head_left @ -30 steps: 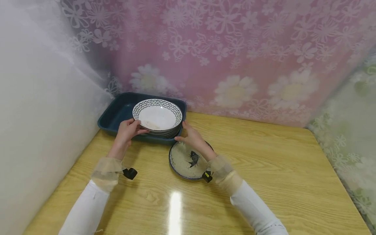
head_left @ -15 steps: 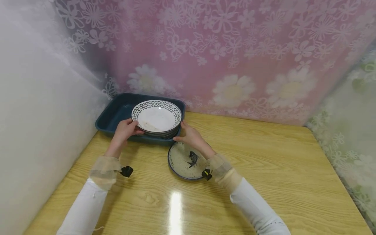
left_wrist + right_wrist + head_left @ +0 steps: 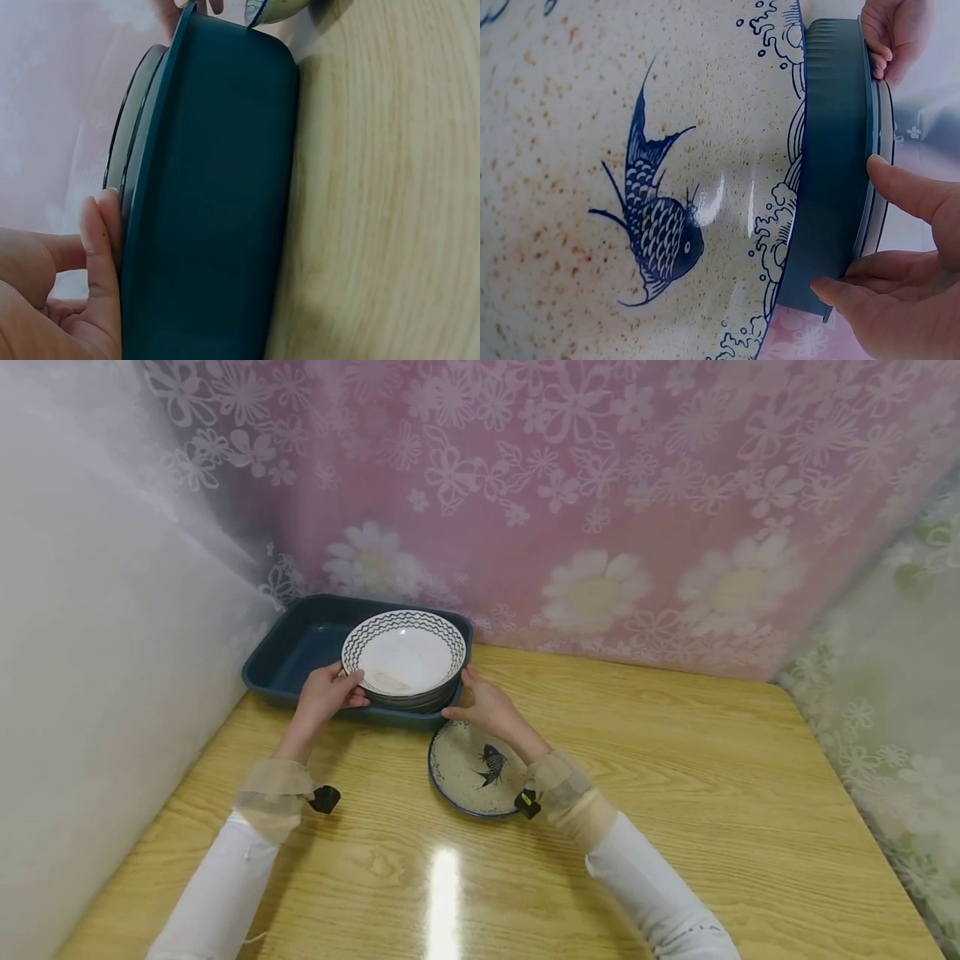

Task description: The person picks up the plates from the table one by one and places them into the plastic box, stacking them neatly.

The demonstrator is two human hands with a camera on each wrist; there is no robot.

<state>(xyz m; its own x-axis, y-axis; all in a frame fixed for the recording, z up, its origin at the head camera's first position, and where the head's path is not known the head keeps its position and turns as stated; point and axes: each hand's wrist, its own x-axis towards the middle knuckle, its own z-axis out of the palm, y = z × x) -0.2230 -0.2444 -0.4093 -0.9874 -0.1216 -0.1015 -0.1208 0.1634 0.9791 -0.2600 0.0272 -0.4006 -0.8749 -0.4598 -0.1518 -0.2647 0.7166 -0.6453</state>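
Note:
A white bowl (image 3: 408,652) with a black zigzag band tops a stack of dishes in the right end of a dark blue-green basin (image 3: 300,635). Brownish smears mark its inside near the front. My left hand (image 3: 325,693) holds its front-left rim, thumb on the edge and fingers lower down. My right hand (image 3: 491,710) rests at the basin's front-right corner, thumb and fingers spread along the rim beside the stack. Below that wrist lies a speckled plate (image 3: 570,180) with a blue fish, partly covered by the right arm in the head view. The lower dishes are mostly hidden.
The basin stands at the back left of a wooden table (image 3: 675,777), against a pink floral curtain (image 3: 525,527) and near a white wall (image 3: 97,610). The plate sits just in front of the basin's right corner.
The bowl has shifted slightly right and settled closer onto the stack, with my left hand following it. My right hand has kept its place at the basin corner; the plate has not moved.

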